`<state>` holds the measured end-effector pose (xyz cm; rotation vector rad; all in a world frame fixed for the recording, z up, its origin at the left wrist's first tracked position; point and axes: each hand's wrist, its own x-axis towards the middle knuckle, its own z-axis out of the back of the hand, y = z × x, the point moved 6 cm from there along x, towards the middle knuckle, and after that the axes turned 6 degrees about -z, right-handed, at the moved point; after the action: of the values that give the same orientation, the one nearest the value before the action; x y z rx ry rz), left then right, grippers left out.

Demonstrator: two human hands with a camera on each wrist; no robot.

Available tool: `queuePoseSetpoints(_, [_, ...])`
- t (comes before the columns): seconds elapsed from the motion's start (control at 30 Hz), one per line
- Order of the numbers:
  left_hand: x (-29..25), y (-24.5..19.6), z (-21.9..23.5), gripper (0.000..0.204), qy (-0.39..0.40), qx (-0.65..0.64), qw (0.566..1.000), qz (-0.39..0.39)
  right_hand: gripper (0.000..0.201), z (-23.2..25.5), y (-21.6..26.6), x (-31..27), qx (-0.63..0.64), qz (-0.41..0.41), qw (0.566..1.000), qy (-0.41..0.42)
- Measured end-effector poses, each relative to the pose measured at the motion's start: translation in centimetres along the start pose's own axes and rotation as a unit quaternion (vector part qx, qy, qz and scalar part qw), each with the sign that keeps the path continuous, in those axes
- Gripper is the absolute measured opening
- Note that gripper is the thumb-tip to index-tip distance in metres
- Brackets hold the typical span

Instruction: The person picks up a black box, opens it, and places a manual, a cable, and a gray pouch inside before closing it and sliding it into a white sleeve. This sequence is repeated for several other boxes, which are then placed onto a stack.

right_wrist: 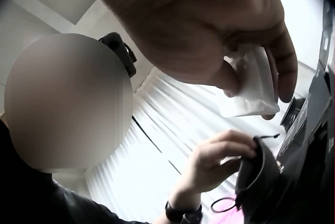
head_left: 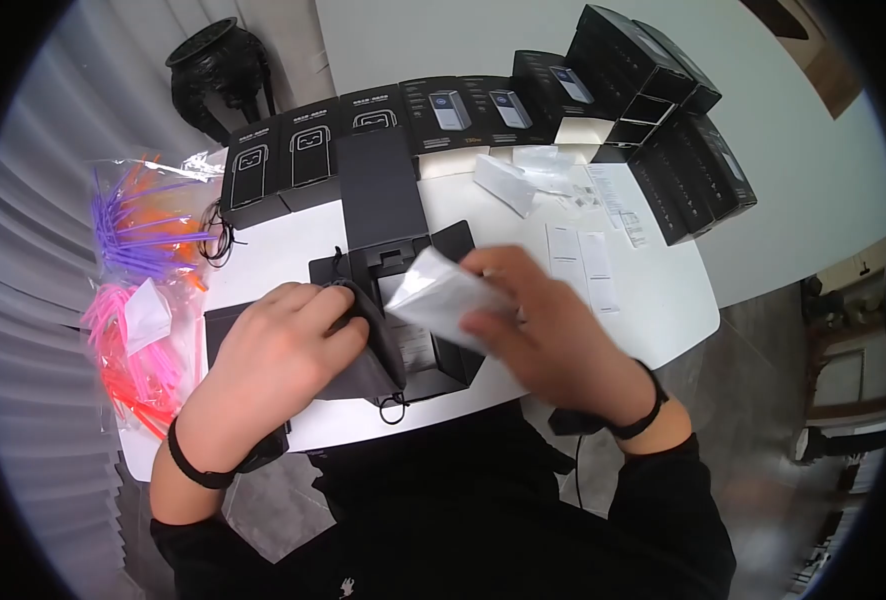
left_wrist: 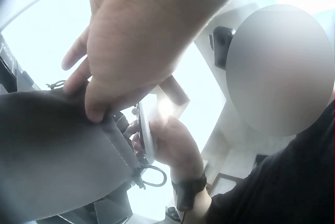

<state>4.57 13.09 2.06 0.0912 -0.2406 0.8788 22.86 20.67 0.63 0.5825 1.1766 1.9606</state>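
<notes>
My left hand [head_left: 288, 345] pinches the rim of a dark grey drawstring pouch [head_left: 371, 350], whose mouth gapes in the right wrist view. A cord loop hangs from the side of the pouch [left_wrist: 57, 151]. Between thumb and fingers, my right hand [head_left: 553, 335] holds a small white translucent packet [head_left: 443, 295], close beside the pouch mouth; what is inside it is hidden. Beneath both hands lies an opened black box [head_left: 383, 200] with its lid folded back. A pale printed piece shows inside the box, partly covered by the pouch.
Several black product boxes [head_left: 308, 155] line the table's back, with more stacked [head_left: 628, 70] at the right. White packets [head_left: 508, 185] and paper slips [head_left: 581, 265] lie right of the open box. Bags of purple [head_left: 138, 235] and pink [head_left: 128, 320] strips sit at the left edge.
</notes>
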Motion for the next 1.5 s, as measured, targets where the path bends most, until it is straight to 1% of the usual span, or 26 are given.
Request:
queuePoseSetpoints(0.1, [-0.1, -0.1, 0.2, 0.026, -0.012, -0.016, 1.000, 0.010, 0.023, -2.3, 0.0, 0.1, -0.025, 0.012, 0.998, 0.055])
queuePoseSetpoints(0.23, [-0.8, -0.1, 0.4, 0.025, -0.025, -0.012, 0.999, 0.025, 0.022, -2.6, 0.4, 0.2, -0.090, 0.098, 0.991, -0.007])
queuePoseSetpoints(0.33, [-1.0, -0.3, 0.9, 0.026, -0.045, -0.018, 0.998, 0.033, 0.021, -3.7, -0.3, 0.0, -0.067, 0.091, 0.993, 0.036])
queuePoseSetpoints(0.37, [-1.0, -0.4, 1.1, 0.027, -0.054, -0.024, 0.998, 0.036, 0.023, -3.8, -0.3, 0.0, -0.073, 0.092, 0.993, 0.026])
queuePoseSetpoints(0.43, [-0.8, -0.8, 1.6, 0.028, -0.061, 0.006, 0.998, 0.006, 0.026, -3.9, -0.2, -0.1, -0.084, 0.094, 0.992, 0.007])
queuePoseSetpoints(0.53, [-0.6, -1.1, 1.9, 0.028, -0.075, 0.016, 0.997, -0.019, 0.030, -4.1, 0.0, 0.2, -0.072, 0.081, 0.994, 0.020])
queuePoseSetpoints(0.63, [-0.4, -1.5, 2.2, 0.028, -0.076, 0.011, 0.997, -0.023, 0.035, -4.4, 0.1, 0.6, -0.087, 0.113, 0.989, 0.035])
queuePoseSetpoints(0.73, [-0.4, -1.6, 2.4, 0.028, -0.081, 0.016, 0.996, -0.017, 0.034, -4.7, 0.2, 0.9, -0.080, 0.157, 0.984, -0.014])
queuePoseSetpoints(0.83, [-0.7, -1.5, 2.5, 0.029, -0.091, 0.023, 0.996, -0.008, 0.034, -4.7, 0.2, 0.5, -0.021, 0.145, 0.989, -0.036])
queuePoseSetpoints(0.93, [-0.8, -1.5, 2.6, 0.030, -0.091, 0.021, 0.996, -0.007, 0.034, -4.9, -0.7, 0.8, 0.070, 0.068, 0.995, 0.012])
queuePoseSetpoints(1.03, [-0.8, -1.8, 2.7, 0.030, -0.099, 0.017, 0.995, -0.018, 0.025, -4.4, 0.5, 1.0, -0.045, 0.163, 0.986, 0.013])
queuePoseSetpoints(1.07, [-0.7, -1.9, 2.7, 0.030, -0.104, 0.015, 0.994, -0.024, 0.015, -4.5, 0.8, 1.1, -0.059, 0.149, 0.987, 0.010])
queuePoseSetpoints(1.17, [-0.7, -2.2, 2.9, 0.030, -0.119, 0.031, 0.992, -0.029, 0.010, -4.9, 1.1, 1.1, -0.026, 0.238, 0.967, -0.084])
queuePoseSetpoints(1.23, [-0.8, -2.3, 3.3, 0.030, -0.132, 0.034, 0.990, -0.025, 0.008, -5.1, 1.1, 1.3, -0.035, 0.254, 0.960, -0.110])
queuePoseSetpoints(1.3, [-0.9, -2.4, 3.6, 0.029, -0.138, 0.036, 0.989, -0.023, 0.008, -5.6, 0.8, 1.7, -0.015, 0.227, 0.971, -0.068])
queuePoseSetpoints(1.37, [-1.0, -2.5, 3.7, 0.030, -0.138, 0.035, 0.990, -0.024, 0.009, -6.4, 0.0, 2.4, 0.033, 0.155, 0.986, 0.044])
queuePoseSetpoints(1.5, [-1.1, -3.1, 3.9, 0.028, -0.148, 0.052, 0.987, -0.033, 0.010, -5.8, 1.6, 2.9, 0.016, 0.171, 0.985, 0.017])
